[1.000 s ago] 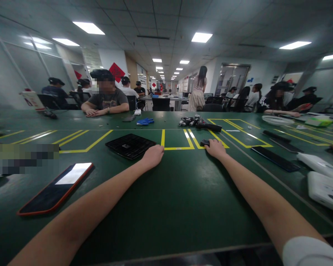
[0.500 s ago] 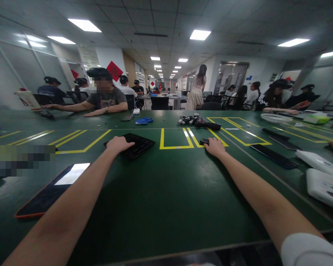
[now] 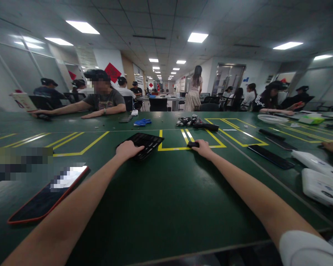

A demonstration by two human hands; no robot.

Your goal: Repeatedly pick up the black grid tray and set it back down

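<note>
My left hand is closed on the left edge of a black tray with several small compartments, fingers hidden beneath or behind it. The tray's right side is tilted up beside the yellow tape outline. My right hand grips a small black block-like object over the front of the taped area; its exact kind is unclear. A gap of table separates the tray from this object.
A tablet or phone in an orange-edged case lies at left. Beyond my hands are a blue glove, a heap of black and silver parts and a black cylinder. Black slabs and white devices lie right. A co-worker sits opposite.
My left hand has moved right with the tray, whose right side is now raised. My right hand has moved left with the small black object, so the two are closer together.
</note>
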